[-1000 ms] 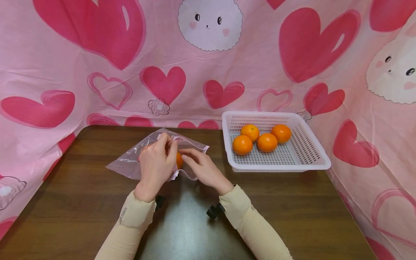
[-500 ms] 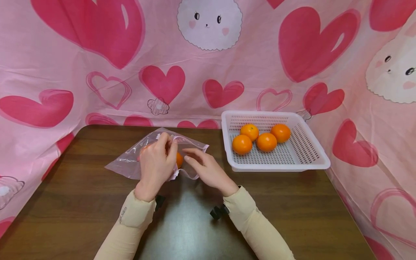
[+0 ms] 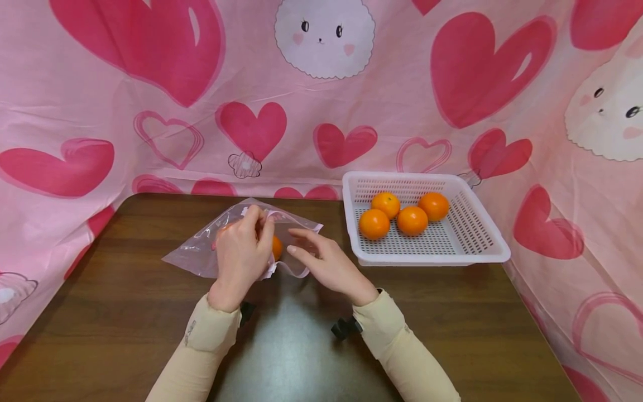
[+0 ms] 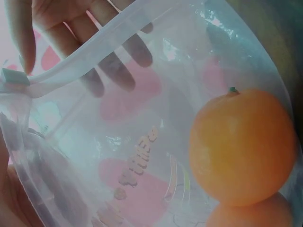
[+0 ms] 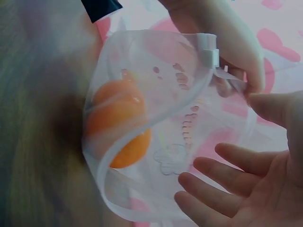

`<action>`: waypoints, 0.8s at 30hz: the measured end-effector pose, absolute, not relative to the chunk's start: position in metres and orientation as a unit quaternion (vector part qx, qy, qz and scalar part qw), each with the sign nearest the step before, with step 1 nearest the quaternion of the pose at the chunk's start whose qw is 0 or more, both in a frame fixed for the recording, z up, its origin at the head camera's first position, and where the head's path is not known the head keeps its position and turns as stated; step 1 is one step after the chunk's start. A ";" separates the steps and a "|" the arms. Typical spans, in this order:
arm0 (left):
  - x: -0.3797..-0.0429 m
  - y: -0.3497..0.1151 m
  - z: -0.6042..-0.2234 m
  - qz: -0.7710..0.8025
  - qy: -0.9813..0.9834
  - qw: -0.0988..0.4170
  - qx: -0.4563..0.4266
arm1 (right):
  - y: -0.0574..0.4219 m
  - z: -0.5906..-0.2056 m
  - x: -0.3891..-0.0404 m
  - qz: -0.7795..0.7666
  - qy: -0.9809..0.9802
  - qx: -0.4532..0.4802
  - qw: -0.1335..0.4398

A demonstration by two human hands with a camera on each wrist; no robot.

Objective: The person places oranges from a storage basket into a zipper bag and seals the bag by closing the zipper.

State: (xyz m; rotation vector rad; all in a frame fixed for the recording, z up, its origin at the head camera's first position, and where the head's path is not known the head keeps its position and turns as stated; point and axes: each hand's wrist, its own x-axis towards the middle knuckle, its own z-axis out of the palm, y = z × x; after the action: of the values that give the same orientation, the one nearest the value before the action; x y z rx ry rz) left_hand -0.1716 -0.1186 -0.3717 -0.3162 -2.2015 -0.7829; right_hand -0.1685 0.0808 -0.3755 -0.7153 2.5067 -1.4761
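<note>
A clear plastic slider bag (image 3: 196, 258) with pink hearts printed on it stands tilted on the table, its mouth toward the right. My left hand (image 3: 242, 251) pinches the bag's upper edge close to the slider (image 5: 210, 57). Inside are two oranges, the nearer one (image 4: 241, 146) resting against the other (image 4: 255, 215); from above, the left hand covers most of them. Level with the bag's mouth is my right hand (image 3: 329, 261), fingers spread and holding nothing. In the left wrist view its fingertips show through the film.
A white perforated basket (image 3: 427, 258) stands at the back right with several oranges (image 3: 413, 220) in its left part. Brown wood tabletop (image 3: 115, 312) lies under everything. Pink heart-printed cloth (image 3: 301, 100) hangs behind and along both sides.
My right hand has drawn back to the right, away from the orange at the bag's mouth, its fingers loosened. The left hand and the bag have stayed in place.
</note>
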 end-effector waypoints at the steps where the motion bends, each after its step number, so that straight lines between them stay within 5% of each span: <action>1: -0.172 -0.119 -0.372 -0.306 -0.863 0.382 -0.124 | 0.082 -0.374 -0.168 -0.488 0.835 -0.243 0.070; 24: -0.172 -0.119 -0.373 -0.313 -0.863 0.378 -0.119 | 0.115 -0.348 -0.158 -0.468 0.848 -0.250 0.023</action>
State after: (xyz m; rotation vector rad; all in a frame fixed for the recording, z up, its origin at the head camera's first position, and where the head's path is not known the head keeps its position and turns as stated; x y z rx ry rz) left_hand -0.1715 -0.1189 -0.3725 -0.3034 -2.2060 -0.8000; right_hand -0.1583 0.1150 -0.3482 -0.7730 2.6244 -1.4477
